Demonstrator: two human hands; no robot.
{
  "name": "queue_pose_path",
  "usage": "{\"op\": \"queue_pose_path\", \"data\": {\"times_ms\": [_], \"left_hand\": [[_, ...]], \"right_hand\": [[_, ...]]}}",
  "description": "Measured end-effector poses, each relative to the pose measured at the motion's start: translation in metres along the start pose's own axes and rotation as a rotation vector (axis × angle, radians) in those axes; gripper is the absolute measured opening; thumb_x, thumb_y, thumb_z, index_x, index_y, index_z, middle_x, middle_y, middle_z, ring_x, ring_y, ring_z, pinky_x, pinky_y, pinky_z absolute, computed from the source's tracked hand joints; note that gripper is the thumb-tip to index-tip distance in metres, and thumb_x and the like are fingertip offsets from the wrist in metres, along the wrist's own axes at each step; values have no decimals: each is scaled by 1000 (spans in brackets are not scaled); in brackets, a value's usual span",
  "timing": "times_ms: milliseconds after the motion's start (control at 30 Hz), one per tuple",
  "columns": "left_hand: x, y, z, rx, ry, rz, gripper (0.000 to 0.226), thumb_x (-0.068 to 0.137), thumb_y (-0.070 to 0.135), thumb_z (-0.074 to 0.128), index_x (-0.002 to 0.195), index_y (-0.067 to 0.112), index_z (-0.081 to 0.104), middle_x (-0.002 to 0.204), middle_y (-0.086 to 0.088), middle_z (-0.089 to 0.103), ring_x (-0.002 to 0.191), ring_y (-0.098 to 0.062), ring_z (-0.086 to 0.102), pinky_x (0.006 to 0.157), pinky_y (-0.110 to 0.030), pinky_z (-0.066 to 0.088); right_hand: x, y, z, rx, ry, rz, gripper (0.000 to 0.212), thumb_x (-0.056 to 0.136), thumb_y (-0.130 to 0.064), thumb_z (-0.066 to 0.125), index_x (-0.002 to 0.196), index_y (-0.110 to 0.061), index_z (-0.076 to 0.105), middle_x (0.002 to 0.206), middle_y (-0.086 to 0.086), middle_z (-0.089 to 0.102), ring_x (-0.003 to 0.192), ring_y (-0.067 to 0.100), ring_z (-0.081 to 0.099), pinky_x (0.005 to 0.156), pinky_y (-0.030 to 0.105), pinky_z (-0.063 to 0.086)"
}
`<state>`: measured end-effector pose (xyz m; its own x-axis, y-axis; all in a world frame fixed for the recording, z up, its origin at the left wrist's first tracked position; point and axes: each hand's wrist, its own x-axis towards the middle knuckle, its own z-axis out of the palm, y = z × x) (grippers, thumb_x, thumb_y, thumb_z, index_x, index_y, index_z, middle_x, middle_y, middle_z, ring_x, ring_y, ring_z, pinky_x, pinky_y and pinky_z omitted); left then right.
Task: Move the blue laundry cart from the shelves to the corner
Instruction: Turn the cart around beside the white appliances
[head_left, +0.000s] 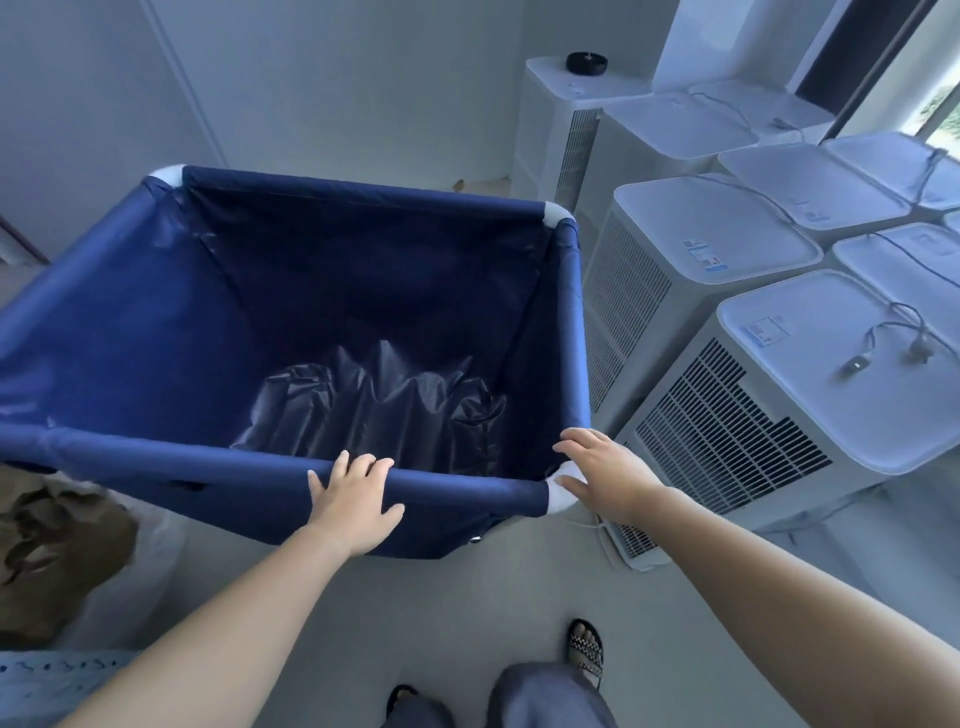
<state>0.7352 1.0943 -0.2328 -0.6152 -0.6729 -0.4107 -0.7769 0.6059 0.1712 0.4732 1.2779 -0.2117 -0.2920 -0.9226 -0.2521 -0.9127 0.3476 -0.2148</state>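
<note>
The blue laundry cart (156, 322) fills the middle and left of the head view, a fabric bin on a frame with white corner joints. A crumpled black plastic bag (374, 405) lies at its bottom. My left hand (353, 499) grips the near rail, fingers curled over the top and thumb underneath. My right hand (608, 473) rests with straight fingers on the near right white corner joint (558, 493).
Several white air-conditioner units (769, 374) stand tightly packed just right of the cart, cables lying on their tops. White walls meet in a corner (208, 104) beyond the cart. A brown crumpled bag (57, 540) sits at the lower left. My sandalled feet (584, 649) stand on grey floor.
</note>
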Motion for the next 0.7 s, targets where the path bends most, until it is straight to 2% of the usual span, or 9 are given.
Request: {"op": "queue_pose_path", "data": {"times_ms": [167, 267, 367, 567, 700], "left_hand": [[9, 41, 0, -78, -19, 0, 49, 96, 50, 32, 141, 28, 34, 148, 9, 35, 144, -17, 15, 112, -65, 0], [18, 83, 0, -155, -36, -13, 46, 96, 49, 33, 137, 29, 39, 144, 10, 40, 140, -13, 25, 111, -65, -1], [28, 129, 1, -217, -66, -10, 45, 96, 50, 35, 136, 30, 39, 145, 10, 40, 138, -14, 29, 112, -63, 0], [49, 211, 8, -281, -65, -46, 50, 96, 50, 34, 140, 27, 35, 148, 7, 37, 137, -17, 31, 115, -57, 13], [55, 247, 16, -266, -30, -137, 54, 96, 50, 35, 138, 17, 33, 141, -1, 43, 129, -23, 42, 106, -47, 34]], "right_hand": [[24, 27, -14, -17, -3, -49, 48, 94, -40, 47, 136, -17, 42, 144, -3, 38, 135, 15, 30, 107, 31, 32], [41, 43, -19, -33, -41, -123, 49, 95, -41, 47, 137, -18, 41, 145, -4, 37, 136, 14, 28, 109, 32, 31], [60, 60, -27, -89, -109, -234, 50, 95, -39, 45, 140, -18, 38, 147, -3, 34, 138, 14, 25, 111, 35, 29], [95, 99, -44, -182, -165, -438, 48, 98, -38, 39, 142, -20, 34, 151, -3, 28, 141, 14, 18, 113, 33, 23], [106, 122, -52, -203, -210, -546, 47, 99, -33, 37, 144, -25, 29, 155, -5, 21, 143, 13, 13, 114, 34, 23]]}}
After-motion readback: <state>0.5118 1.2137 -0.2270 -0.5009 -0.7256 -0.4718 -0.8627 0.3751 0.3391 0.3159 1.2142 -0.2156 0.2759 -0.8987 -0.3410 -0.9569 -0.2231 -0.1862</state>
